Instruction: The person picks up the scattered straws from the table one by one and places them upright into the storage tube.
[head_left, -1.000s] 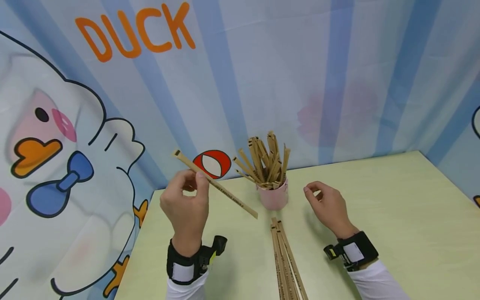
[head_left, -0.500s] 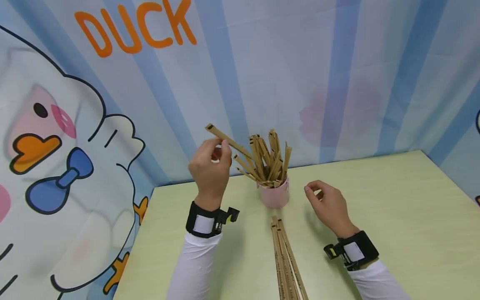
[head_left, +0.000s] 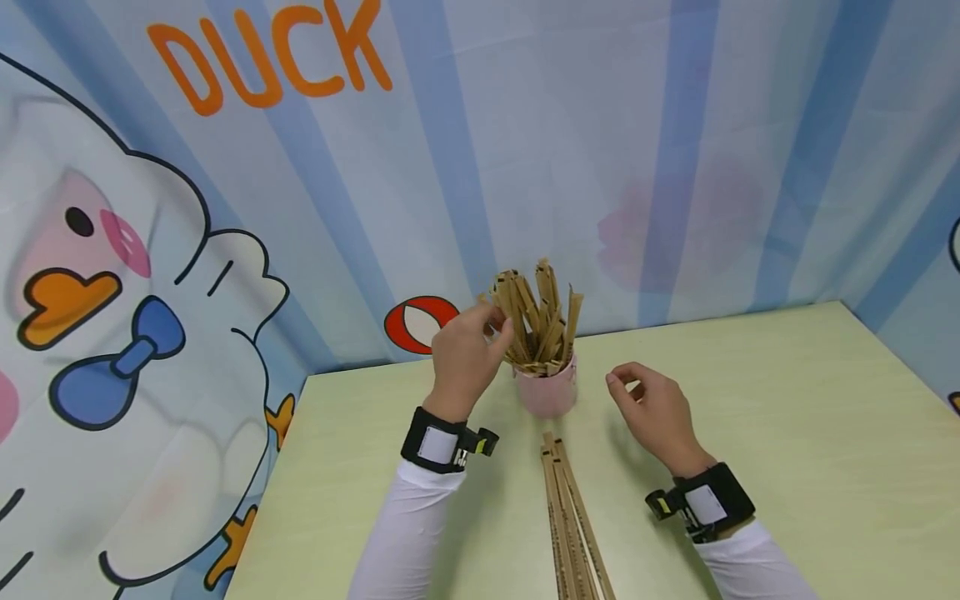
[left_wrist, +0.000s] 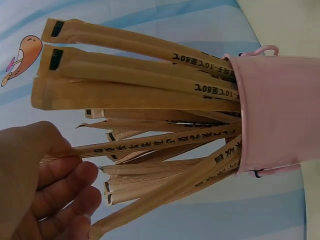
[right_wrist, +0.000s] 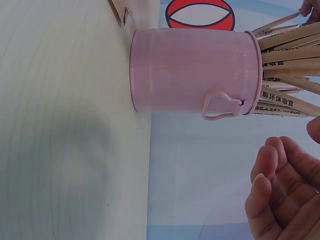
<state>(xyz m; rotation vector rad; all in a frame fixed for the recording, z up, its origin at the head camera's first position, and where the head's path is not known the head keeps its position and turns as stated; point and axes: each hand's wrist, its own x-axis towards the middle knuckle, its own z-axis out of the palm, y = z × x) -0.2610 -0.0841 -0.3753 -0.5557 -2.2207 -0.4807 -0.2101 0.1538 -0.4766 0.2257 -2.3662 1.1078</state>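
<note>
A pink bucket (head_left: pixel 547 396) with small side handles stands upright near the table's back edge, filled with paper-wrapped straws (head_left: pixel 553 325). My left hand (head_left: pixel 467 357) is at the bucket's left side and pinches one wrapped straw (left_wrist: pixel 165 142) between thumb and index finger. In the left wrist view that straw runs from the fingers to the bucket's rim, among the others; its lower end is hidden. To the right of the bucket, my right hand (head_left: pixel 658 412) hangs loosely curled above the table and holds nothing.
Several more wrapped straws (head_left: pixel 572 525) lie in a loose bundle on the pale green table (head_left: pixel 787 433), in front of the bucket and between the forearms. A striped cloth backdrop (head_left: pixel 540 150) with a cartoon duck rises behind the table.
My left hand has moved right to the bucket, bringing the straw from the open space at left down into the bunch. My right hand has stayed in place.
</note>
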